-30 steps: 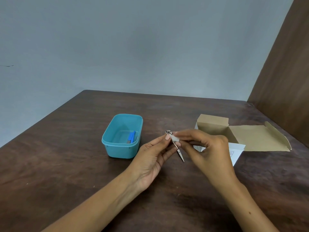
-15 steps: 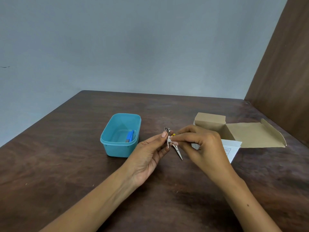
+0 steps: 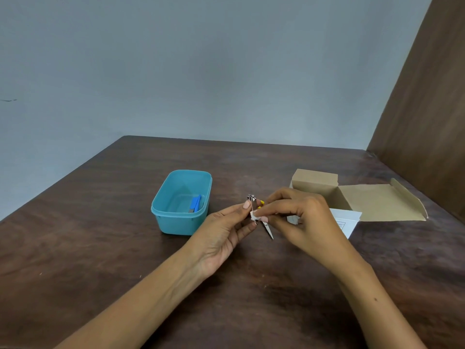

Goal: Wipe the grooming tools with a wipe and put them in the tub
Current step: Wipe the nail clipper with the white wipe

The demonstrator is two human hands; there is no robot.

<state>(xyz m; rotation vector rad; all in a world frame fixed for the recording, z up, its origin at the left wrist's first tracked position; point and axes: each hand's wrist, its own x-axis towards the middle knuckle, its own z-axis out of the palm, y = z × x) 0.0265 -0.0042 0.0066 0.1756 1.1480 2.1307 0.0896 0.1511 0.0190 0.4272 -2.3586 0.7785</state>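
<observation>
Over dark wood table (image 3: 100,248), nail clipper (image 3: 252,201) is pinched by left hand (image 3: 221,238), wipe (image 3: 255,215) pressed on by right hand (image 3: 302,220); judged light, stiff, slippery, best gripped mid-body.

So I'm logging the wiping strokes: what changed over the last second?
The right hand slid the white wipe down the nail clipper, from near its top end toward the middle, uncovering a yellow bit behind it. The left hand kept holding the clipper upright. The teal tub with its blue tool and the open cardboard box stayed put.
</observation>
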